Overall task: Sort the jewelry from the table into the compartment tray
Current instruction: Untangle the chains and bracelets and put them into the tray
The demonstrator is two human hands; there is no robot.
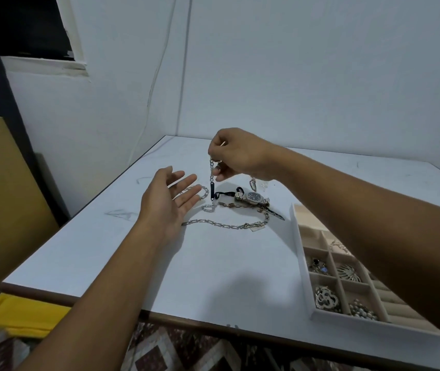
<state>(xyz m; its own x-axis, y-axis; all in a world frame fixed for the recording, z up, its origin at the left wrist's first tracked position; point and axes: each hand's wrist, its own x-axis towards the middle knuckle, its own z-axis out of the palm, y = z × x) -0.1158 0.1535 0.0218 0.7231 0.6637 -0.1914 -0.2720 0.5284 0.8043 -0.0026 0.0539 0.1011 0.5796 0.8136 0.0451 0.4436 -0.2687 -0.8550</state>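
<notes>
The right hand [236, 156] pinches the top end of a silver link bracelet with a dark bar [211, 180], which hangs down to the white bench [213, 263]. The left hand [169, 202] is spread open, palm up, just beside it. A long silver chain [224, 225] lies near the beige compartment tray [300, 253].

Take the watch [253, 196] on the table [213, 263] as the dial's centre, with 12 toward the far wall. The compartment tray [298, 247] sits at 4 o'clock by the near right edge, with jewelry in several cells. A long chain [224, 225] lies from 9 round to 6 o'clock. The right hand [237, 153] hangs above at 11 o'clock, a bracelet [211, 180] dangling from its fingers. The left hand [165, 204] hovers at 9 o'clock, over the chain's left end. A bin [20, 314] sits below the table's near-left corner, at 8 o'clock.
</notes>
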